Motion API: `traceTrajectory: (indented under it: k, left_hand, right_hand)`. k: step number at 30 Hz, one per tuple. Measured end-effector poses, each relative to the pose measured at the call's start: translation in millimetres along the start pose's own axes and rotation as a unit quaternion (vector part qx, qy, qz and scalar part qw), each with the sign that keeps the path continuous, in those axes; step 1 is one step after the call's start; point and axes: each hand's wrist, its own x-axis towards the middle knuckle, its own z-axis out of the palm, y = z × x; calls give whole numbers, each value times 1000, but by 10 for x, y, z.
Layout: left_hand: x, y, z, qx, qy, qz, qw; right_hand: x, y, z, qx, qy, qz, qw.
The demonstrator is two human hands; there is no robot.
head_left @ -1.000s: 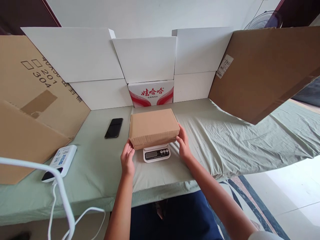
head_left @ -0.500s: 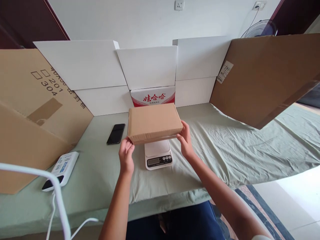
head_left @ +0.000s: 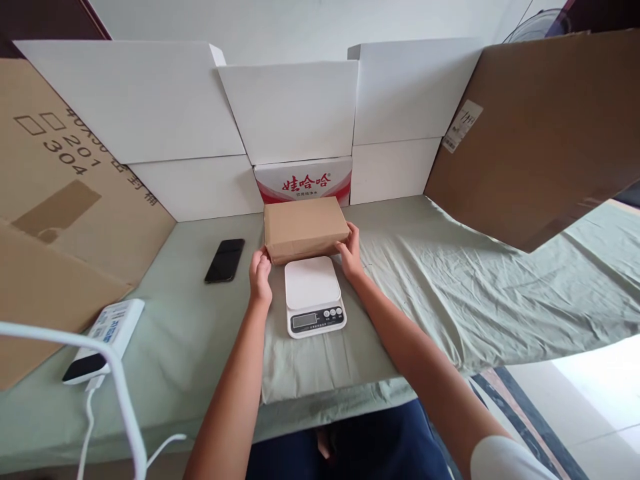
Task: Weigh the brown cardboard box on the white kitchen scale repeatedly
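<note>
Brown corrugated cardboard box [head_left: 305, 228] held at both ends: left hand [head_left: 261, 271] cupped on near-left corner, right hand [head_left: 350, 252] flat against right end. Box sits on green cloth [head_left: 450, 280] just behind white scale [head_left: 313, 296], in front of red-and-white carton [head_left: 303, 181]. Judgement: box off scale, platform bare, so weighing looks finished; hands not yet released. Scale: smooth plastic, square platform, small display, round buttons. Cloth soft, wrinkled. Black phone [head_left: 225, 260] flat, glossy, left of box.
</note>
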Motion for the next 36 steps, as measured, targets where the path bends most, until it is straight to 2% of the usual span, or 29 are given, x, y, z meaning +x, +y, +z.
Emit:
traceTrajectory:
  k: [6,10,12,15,18,22,29,33,36]
  left_hand:
    - [105,-91,41,-17,8,-28,999]
    - [144,-89,2,-17,4,-55,998]
    - [174,-54,-88,-17,20,-46,999]
    - [235,29,-275,-29,79,-5,996]
    - [276,99,-391,-56,112,-4,992]
    - [264,130,-339,-69,102,-32,992]
    - [209,75,-181,-63,26,-74,995]
    - [199,27,-135,-44,-2,-100,994]
    - [190,15,-116,-35,-15,-100,994]
  right_hand:
    - [-7,-56,45,-7,-17,25,1000]
    - [40,32,21,-13,-21,33,999]
    - [118,120,-85,-4,9,58,998]
    - [263,244,-340,16,102,117,988]
    - [352,297,-537,45,155,142,977]
    - [336,251,-520,88,188,158,965]
    - [229,135,-353,59,119,130,983]
    - [202,148,-329,48,59,111,991]
    - [194,176,-308,32,43,106,993]
